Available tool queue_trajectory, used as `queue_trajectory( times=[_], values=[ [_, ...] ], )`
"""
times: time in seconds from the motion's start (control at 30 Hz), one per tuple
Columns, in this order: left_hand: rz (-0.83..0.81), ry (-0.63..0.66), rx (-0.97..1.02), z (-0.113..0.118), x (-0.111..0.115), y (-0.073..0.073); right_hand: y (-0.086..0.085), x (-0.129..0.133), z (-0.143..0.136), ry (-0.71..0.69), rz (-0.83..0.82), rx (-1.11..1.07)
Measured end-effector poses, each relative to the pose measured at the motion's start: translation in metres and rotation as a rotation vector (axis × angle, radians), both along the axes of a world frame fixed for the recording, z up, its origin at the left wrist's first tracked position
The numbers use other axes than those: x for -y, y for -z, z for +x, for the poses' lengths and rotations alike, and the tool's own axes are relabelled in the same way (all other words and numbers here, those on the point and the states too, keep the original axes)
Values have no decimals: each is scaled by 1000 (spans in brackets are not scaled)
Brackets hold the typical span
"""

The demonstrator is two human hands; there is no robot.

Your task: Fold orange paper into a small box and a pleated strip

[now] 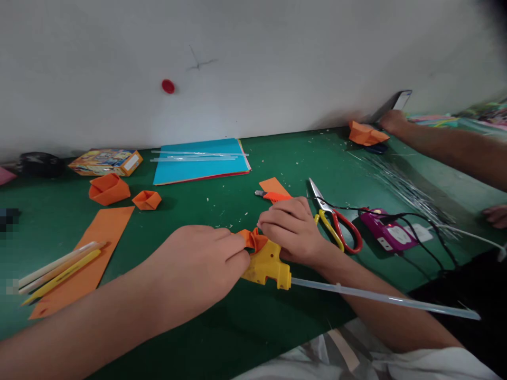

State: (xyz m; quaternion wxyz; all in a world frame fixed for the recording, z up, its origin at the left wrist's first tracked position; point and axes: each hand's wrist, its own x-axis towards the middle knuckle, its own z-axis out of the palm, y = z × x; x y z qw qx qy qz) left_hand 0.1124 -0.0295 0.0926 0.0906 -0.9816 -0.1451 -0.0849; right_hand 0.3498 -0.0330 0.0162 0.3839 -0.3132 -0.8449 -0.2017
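Between my two hands is a small folded orange paper piece [254, 240]. My left hand [206, 259] has its fingers closed on the paper's left side. From the other side, the curled fingers of my right hand [291, 227] pinch the same paper. Directly below and behind it lies a yellow glue gun [266, 266], its front part hidden by my hands. A long translucent glue stick [380, 298] sticks out of its back toward the right. Just beyond my right hand are an orange-handled cutter knife [276, 197] and an orange paper strip [276, 186].
Scissors [335, 224] and a purple power adapter [390, 230] with black cords lie right. Left are folded orange papers [109, 189], an orange sheet [113, 227] under pencils [65, 269], and a box [106, 161]. Blue paper [202, 168] lies behind. Another person's hand [393, 121] touches a phone.
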Motion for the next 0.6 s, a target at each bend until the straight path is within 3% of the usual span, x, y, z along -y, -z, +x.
queue_trajectory(
  times=[0.33, 0.5, 0.6],
  values=[
    [68, 0, 53, 0, -4, -1, 0, 0, 0, -17, 15, -7],
    [18, -114, 177, -20, -5, -15, 5, -2, 2, -15, 30, 39],
    [-37, -247, 194, -40, -3, -18, 6, -2, 2, -40, 0, 43]
  ],
)
